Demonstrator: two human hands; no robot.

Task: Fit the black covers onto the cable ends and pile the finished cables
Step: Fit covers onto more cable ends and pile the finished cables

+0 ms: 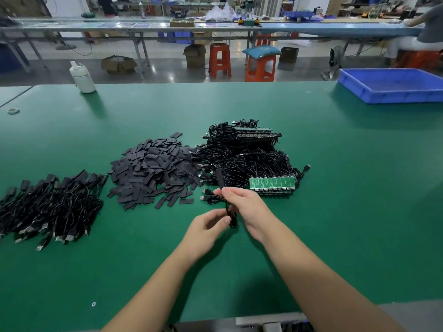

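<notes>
My right hand (244, 207) pinches a black cable just below a black cover (218, 177) that stands upright on its end. My left hand (208, 230) grips the cable's coiled lower part (232, 218) beneath it. Both hands hover over the green table (335, 188). A heap of loose flat black covers (153, 168) lies behind my left hand. Behind my right hand sits a tangle of black cables (242, 156) with a row of green circuit boards (272, 184) at its near edge. Far left lies a pile of covered cables (48, 204).
A blue plastic tray (393, 86) sits at the table's far right. A white bottle (82, 77) stands at the far left edge. Beyond the table are orange stools (219, 59), cardboard boxes and long workbenches. A seated person (426, 27) works at the far right.
</notes>
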